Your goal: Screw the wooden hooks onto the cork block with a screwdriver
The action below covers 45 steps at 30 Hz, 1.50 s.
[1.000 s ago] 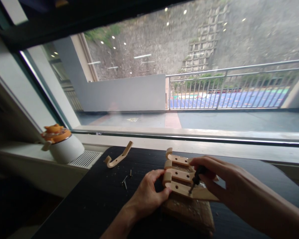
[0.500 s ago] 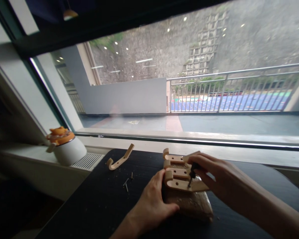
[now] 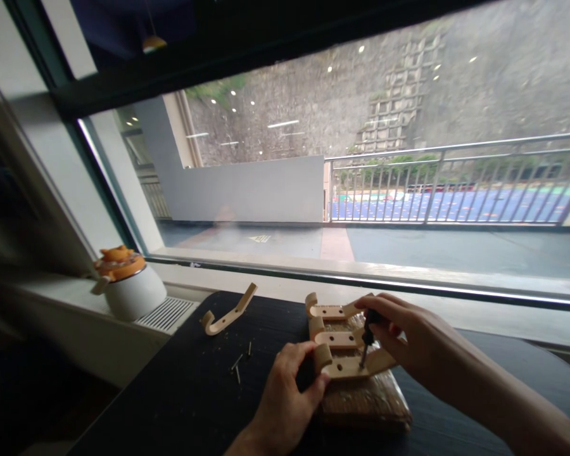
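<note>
A brown wooden board (image 3: 365, 405) with a glossy surface lies on the dark table, and three pale wooden hooks lie across it. My left hand (image 3: 287, 392) grips the curled end of the nearest wooden hook (image 3: 346, 368) between thumb and fingers. In my right hand (image 3: 394, 323) is a dark-handled screwdriver (image 3: 367, 339), its tip down at a hole in that same hook. The middle hook (image 3: 339, 340) and the far hook (image 3: 330, 312) each show two holes. My right fingers partly cover the hooks' right ends.
A loose wooden hook (image 3: 230, 318) lies at the table's far left. Several screws (image 3: 237, 364) are scattered left of my left hand. A white pot with an orange animal-shaped lid (image 3: 130, 285) stands on the sill beside a vent grille (image 3: 168, 313). The window (image 3: 266, 190) rises behind the table.
My left hand has shifted from the board's left side to pinch the nearest hook's curled end. The screwdriver stays at the hook's hole, a little more upright. The view has shifted slightly.
</note>
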{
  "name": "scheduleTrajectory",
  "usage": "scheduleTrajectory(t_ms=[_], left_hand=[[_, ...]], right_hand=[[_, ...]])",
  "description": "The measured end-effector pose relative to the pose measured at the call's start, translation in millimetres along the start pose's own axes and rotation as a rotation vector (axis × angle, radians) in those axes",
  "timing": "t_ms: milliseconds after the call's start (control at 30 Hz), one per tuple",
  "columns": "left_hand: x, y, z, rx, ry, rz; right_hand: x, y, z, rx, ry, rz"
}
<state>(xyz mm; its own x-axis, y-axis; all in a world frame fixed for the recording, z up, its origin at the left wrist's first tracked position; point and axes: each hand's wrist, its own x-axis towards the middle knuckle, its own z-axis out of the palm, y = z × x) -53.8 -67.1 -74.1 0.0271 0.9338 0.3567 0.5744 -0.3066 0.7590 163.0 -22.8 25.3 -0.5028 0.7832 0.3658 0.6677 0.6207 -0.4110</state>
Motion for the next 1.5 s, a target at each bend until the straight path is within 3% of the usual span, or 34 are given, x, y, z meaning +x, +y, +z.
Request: scheduleTrajectory(t_ms=[400, 933, 1500], left_hand=[[-2, -7, 9, -0.040, 0.058, 0.008], [-4, -8, 15, -0.087, 0.120, 0.007], [-5, -8, 15, -0.072, 0.114, -0.016]], right_hand=[[2, -1, 3, -0.060, 0.110, -0.091], [7, 10, 4, -0.152, 0.160, 0.013], [4, 3, 4, -0.137, 0.137, -0.039]])
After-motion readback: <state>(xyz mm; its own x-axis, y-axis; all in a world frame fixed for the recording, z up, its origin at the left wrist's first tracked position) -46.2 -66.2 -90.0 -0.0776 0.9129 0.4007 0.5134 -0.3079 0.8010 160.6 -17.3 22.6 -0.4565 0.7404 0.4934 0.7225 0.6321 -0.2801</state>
